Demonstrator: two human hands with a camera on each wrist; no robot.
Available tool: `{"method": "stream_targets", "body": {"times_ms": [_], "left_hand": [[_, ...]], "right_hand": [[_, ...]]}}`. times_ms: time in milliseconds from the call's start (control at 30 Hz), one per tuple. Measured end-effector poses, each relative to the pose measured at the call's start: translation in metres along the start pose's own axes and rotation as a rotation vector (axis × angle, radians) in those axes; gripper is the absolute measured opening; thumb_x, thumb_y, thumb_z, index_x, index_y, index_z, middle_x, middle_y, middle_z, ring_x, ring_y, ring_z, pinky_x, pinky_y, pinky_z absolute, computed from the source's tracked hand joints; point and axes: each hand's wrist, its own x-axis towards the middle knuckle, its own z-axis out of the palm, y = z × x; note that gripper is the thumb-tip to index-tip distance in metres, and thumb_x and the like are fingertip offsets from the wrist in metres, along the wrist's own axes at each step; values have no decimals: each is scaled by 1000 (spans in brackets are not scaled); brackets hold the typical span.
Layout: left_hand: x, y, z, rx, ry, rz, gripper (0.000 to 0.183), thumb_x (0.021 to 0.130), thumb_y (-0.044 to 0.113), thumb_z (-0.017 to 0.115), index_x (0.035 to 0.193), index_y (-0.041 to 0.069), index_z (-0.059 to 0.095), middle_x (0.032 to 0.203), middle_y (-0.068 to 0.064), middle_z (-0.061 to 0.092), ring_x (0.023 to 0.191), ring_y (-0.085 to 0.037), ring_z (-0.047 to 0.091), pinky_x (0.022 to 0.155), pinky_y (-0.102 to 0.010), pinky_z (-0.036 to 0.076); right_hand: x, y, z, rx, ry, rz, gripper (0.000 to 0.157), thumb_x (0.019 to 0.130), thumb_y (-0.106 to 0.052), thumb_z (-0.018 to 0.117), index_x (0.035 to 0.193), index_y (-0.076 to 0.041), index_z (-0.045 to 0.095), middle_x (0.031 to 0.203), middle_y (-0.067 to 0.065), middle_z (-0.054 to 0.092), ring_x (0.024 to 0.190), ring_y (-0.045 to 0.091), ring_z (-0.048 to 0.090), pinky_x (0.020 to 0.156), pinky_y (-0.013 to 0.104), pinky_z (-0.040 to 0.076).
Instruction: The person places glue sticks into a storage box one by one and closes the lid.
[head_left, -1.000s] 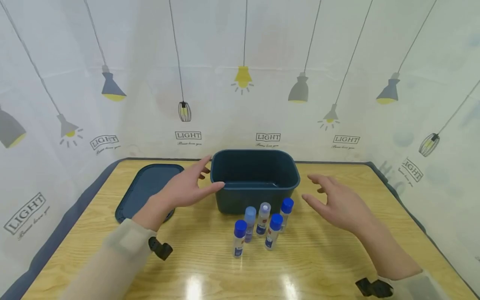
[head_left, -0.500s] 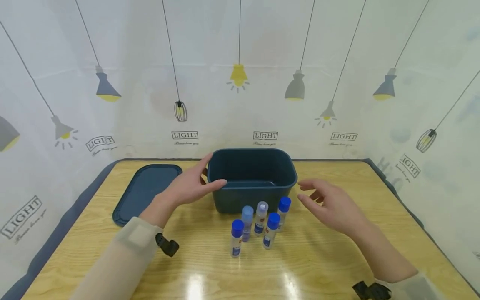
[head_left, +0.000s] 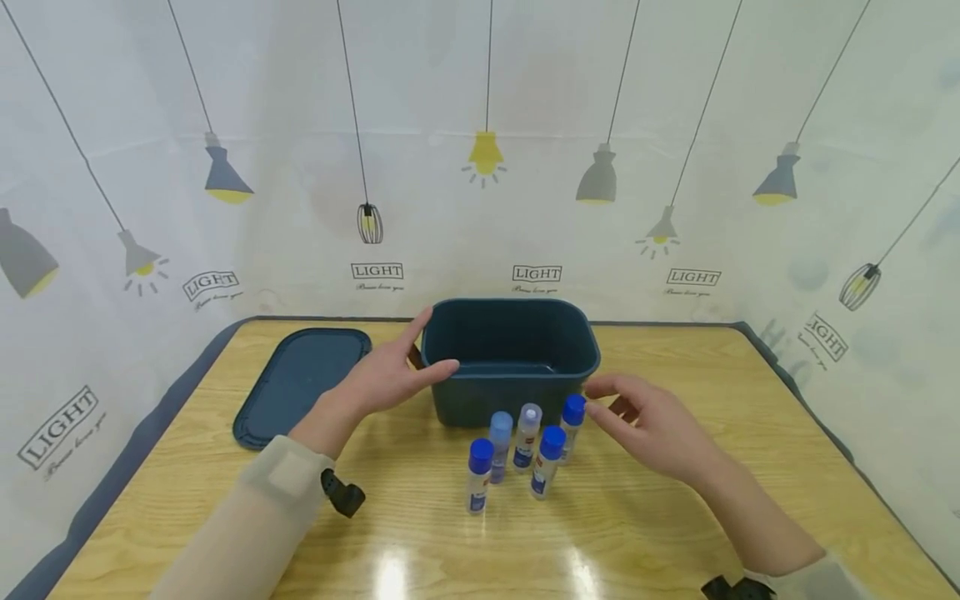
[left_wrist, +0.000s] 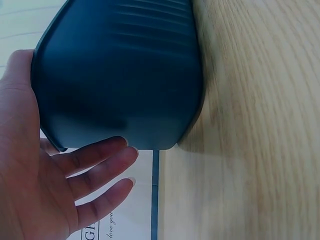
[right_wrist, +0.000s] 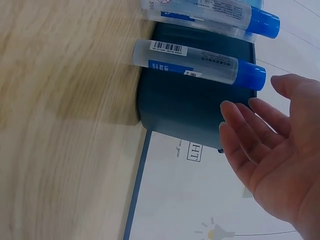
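Observation:
A dark blue plastic bin (head_left: 510, 400) stands open-topped at the table's back. My left hand (head_left: 393, 372) spans its left end, thumb on the near rim and index finger at the far corner; in the left wrist view the other fingers lie loosely extended beside the wall. Several clear glue bottles stand upright before the bin. My right hand (head_left: 652, 421) is beside the rightmost glue bottle (head_left: 572, 425), thumb tip right at its blue cap, fingers slightly bent and holding nothing. Nearer me are two more blue-capped glue bottles (head_left: 547, 467); a paler-capped glue bottle (head_left: 500, 446) stands behind.
A flat dark blue lid (head_left: 300, 379) lies on the wooden table (head_left: 660, 533), left of the bin and partly behind my left forearm. A white curtain (head_left: 450, 200) printed with lamps rises along the back and sides.
My right hand has moved left, from beside the bin to the rightmost glue bottle's cap. My left hand has come in against the bin's left end. The bottles stand as before.

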Motion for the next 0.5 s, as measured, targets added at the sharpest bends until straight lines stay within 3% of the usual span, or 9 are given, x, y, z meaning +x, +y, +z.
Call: {"method": "stream_targets", "body": {"times_ms": [267, 500], "left_hand": [[0, 1, -2, -4, -1, -3, 112, 93, 86, 62, 178, 41, 3, 121, -9, 70, 92, -24, 67, 75, -39, 54], [0, 2, 0, -28, 9, 14, 111, 95, 81, 65, 178, 39, 5, 112, -7, 70, 91, -23, 66, 75, -39, 54]], "right_hand": [[3, -1, 11, 52, -54, 27, 40, 104, -39, 77, 136, -15, 72, 125, 1, 76, 93, 15, 69, 77, 27, 59], [5, 1, 19, 74, -81, 44, 31, 105, -33, 77, 132, -20, 72, 115, -1, 75, 90, 17, 68, 75, 28, 58]]}}
